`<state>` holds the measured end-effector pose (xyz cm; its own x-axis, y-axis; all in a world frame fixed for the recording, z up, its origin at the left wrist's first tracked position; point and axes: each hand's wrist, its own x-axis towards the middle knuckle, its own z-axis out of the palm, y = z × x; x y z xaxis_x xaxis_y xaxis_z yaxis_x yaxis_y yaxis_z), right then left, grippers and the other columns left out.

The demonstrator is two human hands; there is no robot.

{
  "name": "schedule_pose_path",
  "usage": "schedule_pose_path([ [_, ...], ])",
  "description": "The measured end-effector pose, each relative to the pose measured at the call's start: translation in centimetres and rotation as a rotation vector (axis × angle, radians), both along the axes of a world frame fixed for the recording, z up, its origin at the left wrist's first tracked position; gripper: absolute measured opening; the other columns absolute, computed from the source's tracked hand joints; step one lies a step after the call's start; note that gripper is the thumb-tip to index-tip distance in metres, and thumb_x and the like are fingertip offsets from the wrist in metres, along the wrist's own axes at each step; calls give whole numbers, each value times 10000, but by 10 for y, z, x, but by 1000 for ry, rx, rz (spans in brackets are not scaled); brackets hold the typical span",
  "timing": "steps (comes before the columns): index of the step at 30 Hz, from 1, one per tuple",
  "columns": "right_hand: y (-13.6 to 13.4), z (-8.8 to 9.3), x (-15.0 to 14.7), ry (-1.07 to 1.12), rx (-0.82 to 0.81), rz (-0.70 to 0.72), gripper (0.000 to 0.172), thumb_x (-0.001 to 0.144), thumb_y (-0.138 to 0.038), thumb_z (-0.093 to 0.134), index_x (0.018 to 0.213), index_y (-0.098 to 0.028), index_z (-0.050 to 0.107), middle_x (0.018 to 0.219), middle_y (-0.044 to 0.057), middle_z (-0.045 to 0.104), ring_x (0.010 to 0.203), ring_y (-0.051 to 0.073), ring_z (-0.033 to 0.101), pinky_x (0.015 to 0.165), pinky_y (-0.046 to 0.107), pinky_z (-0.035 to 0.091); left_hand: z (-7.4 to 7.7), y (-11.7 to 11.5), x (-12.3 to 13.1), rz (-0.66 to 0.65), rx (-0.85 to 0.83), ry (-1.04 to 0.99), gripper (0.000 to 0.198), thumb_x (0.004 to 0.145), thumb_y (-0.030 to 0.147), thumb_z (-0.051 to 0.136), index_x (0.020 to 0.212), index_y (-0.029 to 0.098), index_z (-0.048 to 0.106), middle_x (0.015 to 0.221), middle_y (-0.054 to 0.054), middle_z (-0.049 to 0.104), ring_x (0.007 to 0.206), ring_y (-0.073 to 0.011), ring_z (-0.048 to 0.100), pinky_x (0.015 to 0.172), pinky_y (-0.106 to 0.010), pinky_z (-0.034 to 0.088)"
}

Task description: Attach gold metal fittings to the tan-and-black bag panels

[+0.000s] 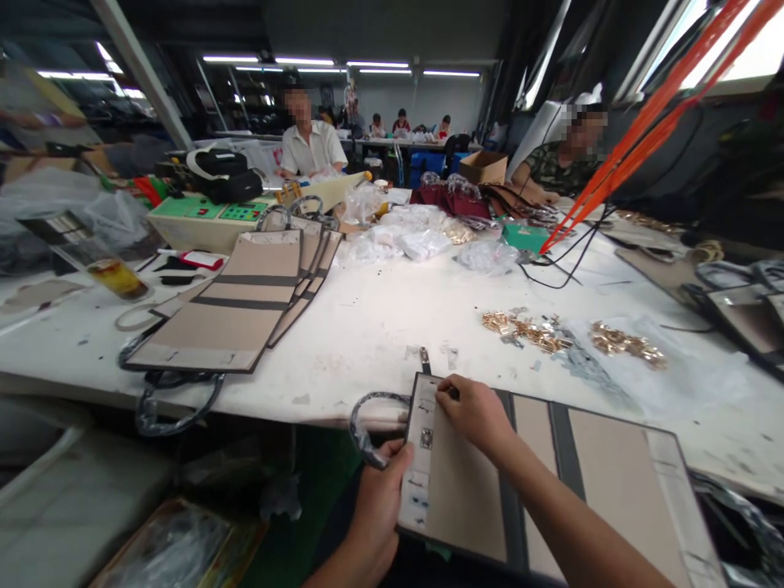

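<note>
A flat beige bag panel (465, 490) with dark stripes and a pale end strip lies at the table's front edge. My left hand (383, 498) is closed on its left edge, beside a plastic-wrapped handle (361, 425). The fingers of my right hand (469, 408) are pinched together at the strip's upper end, over a small dark piece that is mostly hidden. A metal fitting (426, 438) sits in the middle of the strip. Just past the panel's top corner is a small strap with a metal end (425, 358).
Similar panels (238, 286) are stacked at left, near a glass of amber liquid (116, 276) and a green machine (202, 214). Gold metal parts (532, 332) lie at right. Orange cords (643, 139) hang at right. Two people sit across the table.
</note>
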<state>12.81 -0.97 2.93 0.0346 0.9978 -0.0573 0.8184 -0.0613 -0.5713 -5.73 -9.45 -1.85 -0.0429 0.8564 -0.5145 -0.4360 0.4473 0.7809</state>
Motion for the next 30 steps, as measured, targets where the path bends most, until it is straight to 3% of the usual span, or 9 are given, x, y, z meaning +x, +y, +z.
schedule_pose_path([
  [4,3,-1,-4,-37,32,-4,151,958,-306,639,993,-264,780,986,40,801,921,260,728,715,300,411,11,2,-38,67,197,396,640,836,527,782,1351,191,604,1302,-140,705,1159,-295,698,913,-379,571],
  [7,5,2,-4,-50,68,8,158,960,-268,614,951,-245,771,998,48,799,929,252,725,722,297,409,30,15,-60,102,547,906,639,945,485,658,1502,238,467,1538,-138,530,1345,-316,580,1112,-491,491],
  [9,5,2,-5,-64,74,16,165,970,-263,604,946,-238,765,1011,51,795,937,245,721,723,291,407,41,30,-60,-65,828,1187,567,991,399,596,1525,259,467,1584,-115,491,1428,-315,504,1202,-523,414],
  [11,4,2,-6,-80,76,24,174,989,-277,597,969,-233,763,1033,54,789,949,241,718,723,286,405,47,49,-48,-371,1021,1336,518,1011,333,551,1520,247,498,1576,-103,519,1481,-300,453,1244,-520,374],
  [13,2,2,-7,-103,89,30,179,1007,-284,589,993,-227,758,1038,57,779,949,240,717,718,285,401,45,67,-33,-641,1066,1411,536,999,312,554,1524,214,506,1573,-110,534,1488,-292,456,1256,-532,358],
  [16,-4,1,-7,-154,120,31,180,1034,-281,573,999,-221,739,1022,57,762,930,232,715,706,286,396,38,85,-19,-815,1009,1512,592,966,320,588,1534,181,499,1602,-121,501,1484,-286,468,1273,-558,314],
  [25,-21,-11,-16,-316,150,107,198,1057,-221,492,1047,-212,689,978,63,722,848,237,721,656,295,417,36,95,-19,-847,998,1559,584,968,354,617,1528,211,528,1575,-108,535,1441,-299,506,1239,-548,358],
  [30,-16,-8,-21,-311,132,147,229,1006,-156,503,1136,-197,686,1026,87,743,866,268,732,688,315,484,21,107,-24,-797,1059,1537,555,975,370,620,1511,238,554,1534,-91,575,1399,-299,542,1207,-522,415],
])
